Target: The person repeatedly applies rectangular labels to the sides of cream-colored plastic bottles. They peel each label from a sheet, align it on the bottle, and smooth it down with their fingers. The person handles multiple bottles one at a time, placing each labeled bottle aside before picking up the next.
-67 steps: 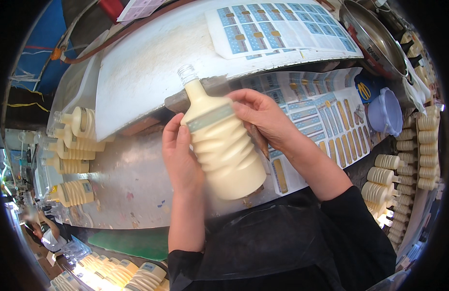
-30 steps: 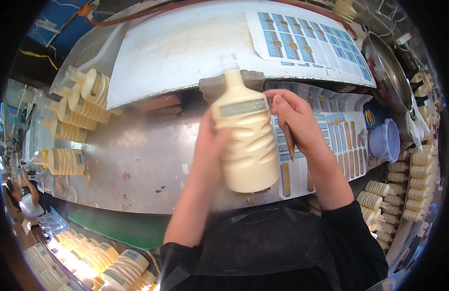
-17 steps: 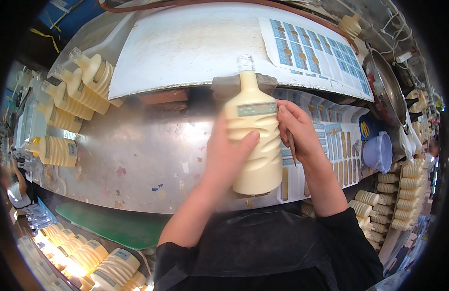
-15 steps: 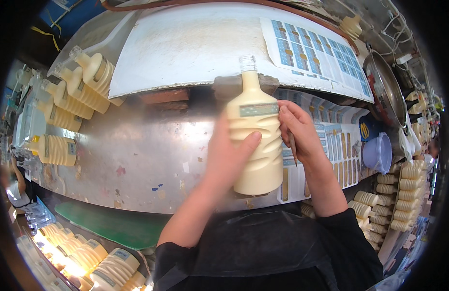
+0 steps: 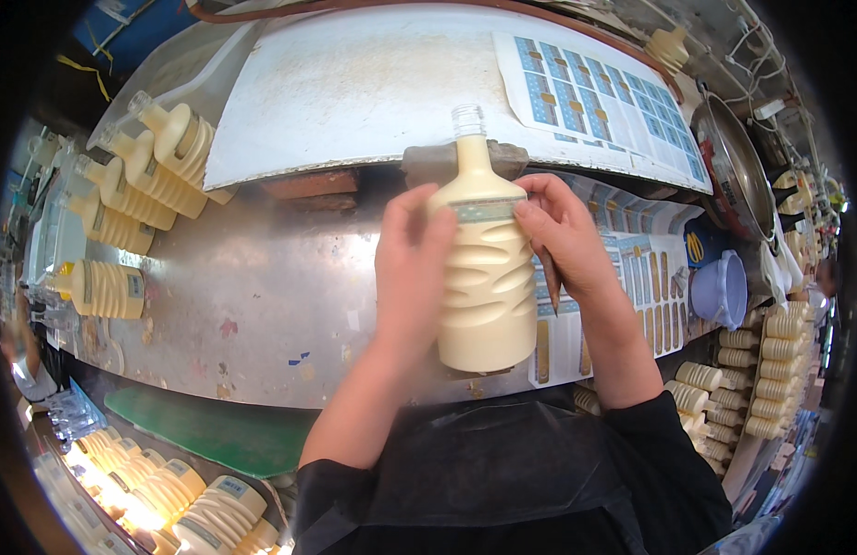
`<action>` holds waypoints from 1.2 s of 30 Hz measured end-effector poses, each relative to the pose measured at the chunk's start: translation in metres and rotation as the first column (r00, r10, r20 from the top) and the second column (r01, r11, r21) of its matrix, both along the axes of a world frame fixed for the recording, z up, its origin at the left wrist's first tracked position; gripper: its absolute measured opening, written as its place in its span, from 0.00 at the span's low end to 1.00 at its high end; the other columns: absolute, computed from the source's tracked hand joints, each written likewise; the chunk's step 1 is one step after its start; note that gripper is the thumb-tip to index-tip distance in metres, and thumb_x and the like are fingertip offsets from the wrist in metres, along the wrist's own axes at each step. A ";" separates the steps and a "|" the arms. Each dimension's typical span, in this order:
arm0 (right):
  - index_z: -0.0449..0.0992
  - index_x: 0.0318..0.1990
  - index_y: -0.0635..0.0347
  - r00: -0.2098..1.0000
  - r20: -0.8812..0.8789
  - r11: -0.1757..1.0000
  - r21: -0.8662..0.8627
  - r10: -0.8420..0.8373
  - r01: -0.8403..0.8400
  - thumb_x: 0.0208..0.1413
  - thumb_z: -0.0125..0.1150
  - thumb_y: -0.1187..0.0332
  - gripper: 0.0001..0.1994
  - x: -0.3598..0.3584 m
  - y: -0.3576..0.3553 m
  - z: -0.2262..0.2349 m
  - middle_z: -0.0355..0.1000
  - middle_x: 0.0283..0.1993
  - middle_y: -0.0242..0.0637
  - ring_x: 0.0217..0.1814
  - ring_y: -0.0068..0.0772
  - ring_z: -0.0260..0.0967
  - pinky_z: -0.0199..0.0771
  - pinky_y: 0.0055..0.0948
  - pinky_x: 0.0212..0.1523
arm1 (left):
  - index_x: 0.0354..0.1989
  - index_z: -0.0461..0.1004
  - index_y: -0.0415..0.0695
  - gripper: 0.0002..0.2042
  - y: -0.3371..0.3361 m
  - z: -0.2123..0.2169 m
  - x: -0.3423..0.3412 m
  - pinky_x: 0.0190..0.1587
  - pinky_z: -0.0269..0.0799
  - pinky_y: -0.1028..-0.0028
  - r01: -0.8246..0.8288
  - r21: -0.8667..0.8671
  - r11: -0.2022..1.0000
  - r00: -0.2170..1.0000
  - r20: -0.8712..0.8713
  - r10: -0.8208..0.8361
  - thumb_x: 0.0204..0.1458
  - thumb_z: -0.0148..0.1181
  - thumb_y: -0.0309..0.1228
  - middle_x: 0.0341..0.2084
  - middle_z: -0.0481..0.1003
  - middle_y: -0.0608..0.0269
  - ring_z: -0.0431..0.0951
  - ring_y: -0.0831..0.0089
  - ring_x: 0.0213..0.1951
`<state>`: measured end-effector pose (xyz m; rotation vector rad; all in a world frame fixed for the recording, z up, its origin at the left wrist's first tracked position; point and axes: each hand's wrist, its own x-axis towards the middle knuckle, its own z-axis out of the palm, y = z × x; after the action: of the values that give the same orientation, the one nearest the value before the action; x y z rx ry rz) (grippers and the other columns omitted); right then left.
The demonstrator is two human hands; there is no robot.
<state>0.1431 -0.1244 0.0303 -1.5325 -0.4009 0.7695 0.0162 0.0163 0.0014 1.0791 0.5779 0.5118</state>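
Observation:
A cream bottle (image 5: 487, 324) with wavy ridges and a clear threaded neck leans, neck away from me, on a grey block (image 5: 427, 166). A blue-grey patterned label strip (image 5: 489, 211) runs across its shoulder. My left hand (image 5: 412, 268), slightly blurred, is closed at the bottle's left side, thumb at the strip's left end. At the other end, the thumb and fingers of my right hand (image 5: 563, 231) press the strip. A brown pointed tool (image 5: 549, 277) is tucked in that hand, its tip pointing down.
Label sheets (image 5: 646, 268) lie right of the bottle, and another label sheet (image 5: 577, 92) lies on the raised white board (image 5: 354, 92). Several labelled bottles (image 5: 174, 148) stand at the left. A lavender bucket (image 5: 722, 289) sits at the right; more bottles (image 5: 142, 481) fill the lower left.
My left hand has moved up from the bottle's middle to the left end of the strip. My right thumb has come onto the strip's right end, and the tool tilts slightly differently.

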 end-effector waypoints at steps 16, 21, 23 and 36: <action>0.71 0.55 0.63 1.000 -0.024 0.999 0.043 -0.001 0.002 0.66 0.62 0.62 0.17 0.005 -0.001 -0.006 0.72 0.35 0.25 0.35 0.12 0.66 0.65 0.15 0.36 | 0.58 0.72 0.39 0.14 0.001 0.011 0.000 0.57 0.72 0.73 -0.010 -0.217 0.976 0.996 0.082 0.029 0.68 0.54 0.30 0.50 0.75 0.62 0.73 0.76 0.53; 0.71 0.56 0.62 0.998 -0.065 0.997 0.082 0.016 -0.011 0.69 0.56 0.63 0.14 0.004 -0.003 -0.010 0.73 0.38 0.27 0.34 0.11 0.65 0.65 0.15 0.36 | 0.59 0.71 0.39 0.15 -0.002 0.004 0.003 0.55 0.74 0.72 -0.032 -0.107 0.994 0.998 0.055 0.038 0.66 0.56 0.30 0.53 0.75 0.58 0.76 0.75 0.51; 0.71 0.57 0.62 0.987 -0.149 0.996 0.071 0.058 -0.048 0.71 0.53 0.63 0.14 0.012 -0.010 -0.010 0.73 0.37 0.25 0.23 0.07 0.57 0.58 0.10 0.24 | 0.59 0.71 0.39 0.15 -0.002 0.004 0.002 0.55 0.73 0.72 -0.032 -0.150 0.988 0.995 0.090 0.046 0.66 0.56 0.29 0.52 0.75 0.58 0.76 0.75 0.51; 0.70 0.56 0.62 0.999 -0.014 0.998 0.060 0.030 -0.029 0.70 0.57 0.67 0.13 0.008 -0.001 -0.023 0.76 0.45 0.33 0.46 0.18 0.73 0.75 0.22 0.48 | 0.59 0.69 0.38 0.17 -0.005 0.001 0.007 0.57 0.73 0.72 -0.073 -0.126 0.989 0.994 0.066 0.081 0.64 0.60 0.27 0.51 0.73 0.61 0.74 0.75 0.51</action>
<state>0.1515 -0.1258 0.0071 -1.4673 -0.4321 0.7851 0.0229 0.0114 0.0027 0.9199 0.5825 0.5723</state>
